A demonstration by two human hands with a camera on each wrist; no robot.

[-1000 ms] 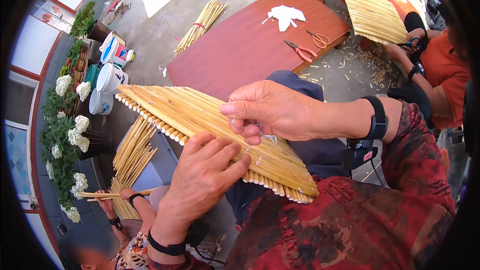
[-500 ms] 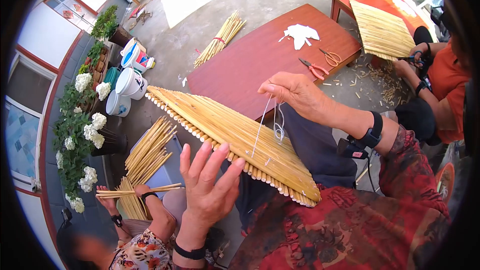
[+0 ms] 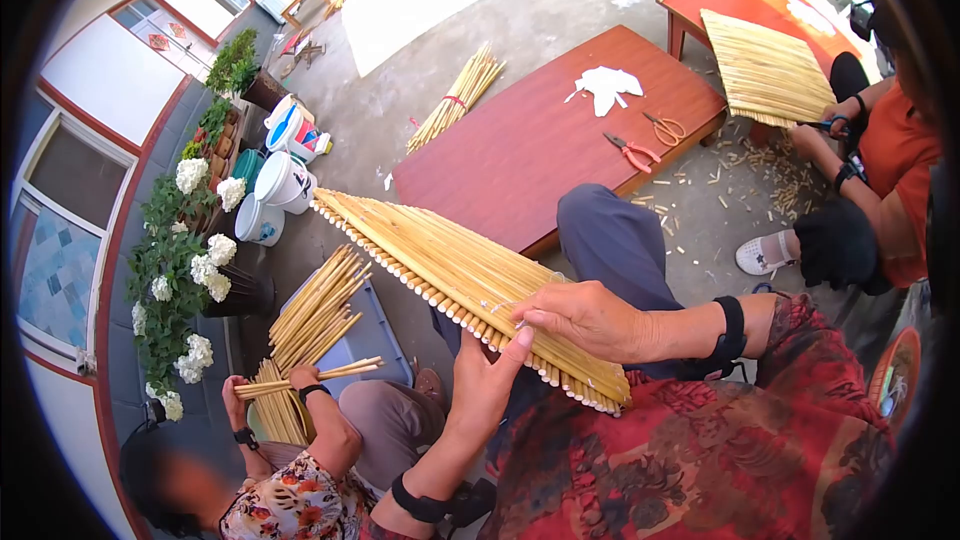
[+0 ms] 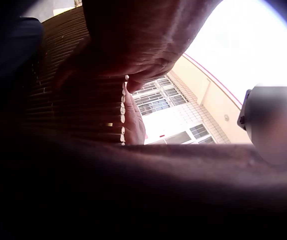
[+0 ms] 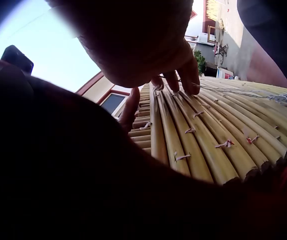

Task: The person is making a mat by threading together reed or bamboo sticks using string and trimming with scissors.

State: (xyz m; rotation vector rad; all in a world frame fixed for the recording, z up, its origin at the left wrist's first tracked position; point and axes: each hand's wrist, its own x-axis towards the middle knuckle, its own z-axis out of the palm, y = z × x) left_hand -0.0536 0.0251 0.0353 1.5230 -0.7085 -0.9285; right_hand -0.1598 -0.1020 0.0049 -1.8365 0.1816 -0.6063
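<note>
Head camera sits high, looking forward and down over the lap, wide fisheye, taking in the flat mat of pale yellow bamboo sticks tied side by side, the long red-brown wooden table beyond it and the courtyard. Left wrist camera is tucked under the left hand, very near, looking up past the fingers at the mat's dark underside and sky. Right wrist camera hugs the right hand, looking along the mat's top just below the fingertips. All 3 views share the mat's near edge where the fingers meet.
</note>
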